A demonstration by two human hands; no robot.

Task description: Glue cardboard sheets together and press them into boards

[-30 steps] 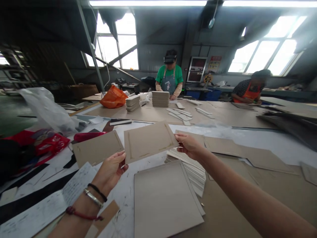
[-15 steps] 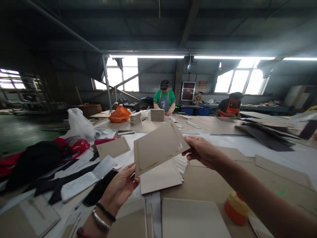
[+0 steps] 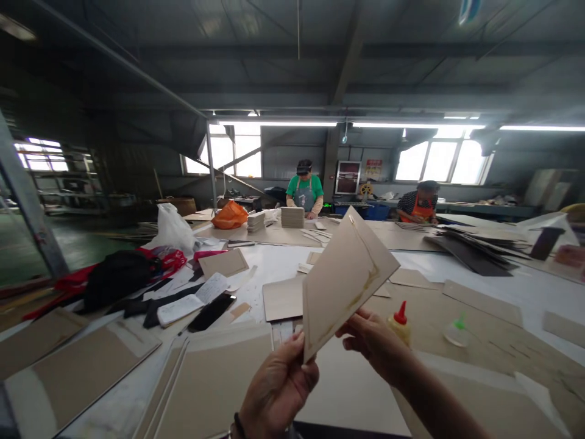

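A tilted piece of greyboard (image 3: 342, 286) is held up over the table, with brownish glue streaks along its edges. My left hand (image 3: 286, 381) pinches its lower corner, thumb in front. At the lower right edge, the fingers of my right hand (image 3: 372, 341) are closed against the board, their tips partly hidden behind it. Beneath my hands lies a larger pale board (image 3: 347, 390). Just beyond my right wrist stands a glue bottle (image 3: 400, 329) with a red nozzle, and further right is a small bottle with a green tip (image 3: 457, 332).
Greyboard sheets (image 3: 219, 378) lie at the left front. Past them are a phone (image 3: 212, 312), an open notebook (image 3: 180, 310), black cloth and an orange bag (image 3: 230, 214). Two co-workers are across the table, near stacked boards (image 3: 292, 217). Dark sheets (image 3: 475, 255) are piled at the right.
The greyboard has turned more upright and moved right. My left hand moved right with it; my right hand shifted from its right corner down to the lower edge. The view has shifted too.
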